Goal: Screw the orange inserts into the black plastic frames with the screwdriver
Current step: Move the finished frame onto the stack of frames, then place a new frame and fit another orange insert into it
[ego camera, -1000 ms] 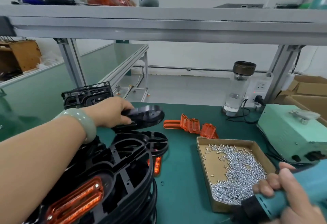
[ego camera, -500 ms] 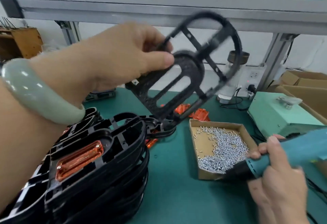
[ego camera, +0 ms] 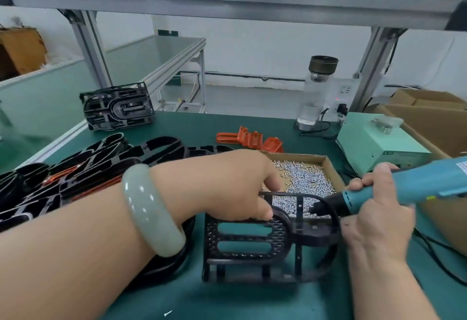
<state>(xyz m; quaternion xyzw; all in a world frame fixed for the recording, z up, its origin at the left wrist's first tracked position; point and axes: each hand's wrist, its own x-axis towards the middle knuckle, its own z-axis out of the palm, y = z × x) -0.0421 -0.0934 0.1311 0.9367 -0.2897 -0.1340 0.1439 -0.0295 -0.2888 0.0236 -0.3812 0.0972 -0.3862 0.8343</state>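
Observation:
A black plastic frame (ego camera: 255, 249) lies flat on the green mat in front of me, with no orange insert in it. My left hand (ego camera: 227, 183) grips its far edge, thumb on the curved rib. My right hand (ego camera: 376, 208) holds the teal electric screwdriver (ego camera: 394, 191), its black nose pointing left over the frame's rounded end. Loose orange inserts (ego camera: 252, 139) lie behind the cardboard tray of screws (ego camera: 300, 178). A pile of black frames with orange inserts (ego camera: 83, 175) sits at the left.
A further stack of black frames (ego camera: 117, 105) stands at the back left. A glass bottle (ego camera: 316, 92) and a pale green power box (ego camera: 376, 145) are at the back right, with cardboard boxes (ego camera: 429, 115) beyond. A cable (ego camera: 439, 256) runs along the right.
My left hand brought the black frame from the back left, through the air, down flat onto the mat. The right hand moved the screwdriver in over the frame's end.

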